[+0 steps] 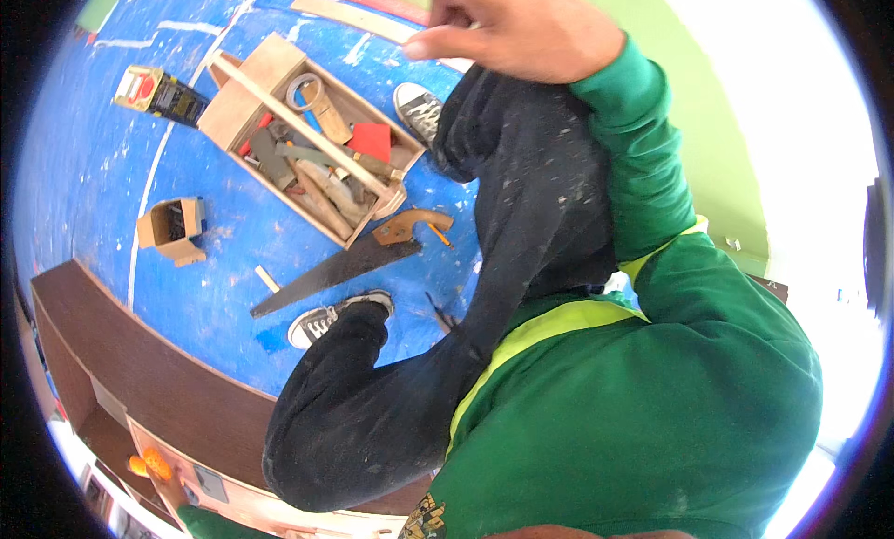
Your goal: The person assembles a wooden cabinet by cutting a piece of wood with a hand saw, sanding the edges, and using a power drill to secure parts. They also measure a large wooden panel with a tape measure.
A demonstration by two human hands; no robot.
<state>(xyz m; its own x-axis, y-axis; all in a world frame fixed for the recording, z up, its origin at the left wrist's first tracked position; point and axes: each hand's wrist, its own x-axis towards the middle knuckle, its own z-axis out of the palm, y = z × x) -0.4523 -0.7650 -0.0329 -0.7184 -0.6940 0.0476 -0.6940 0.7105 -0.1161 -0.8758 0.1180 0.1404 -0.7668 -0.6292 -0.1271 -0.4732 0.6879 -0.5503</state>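
Note:
My right hand (521,31) is raised at the top of the view, its thumb and fingers apart and nothing seen in them. At the lower left, my left hand (169,489) is closed around a small orange object (156,463) whose kind I cannot make out, beside a brown wooden cabinet (168,353). An open wooden toolbox (244,96) with a long bar handle stands on the floor by my shoes. Inside lie a roll of tape (304,92), a red flat piece (371,141) and several wooden-handled tools. A handsaw (345,264) lies between my feet and the toolbox.
A small open cardboard box (172,230) with dark contents and a rectangular tin (163,94) stand on the paint-spattered blue floor (223,287). An orange pencil (440,234) lies by the saw's handle. A green wall (698,120) rises at the right.

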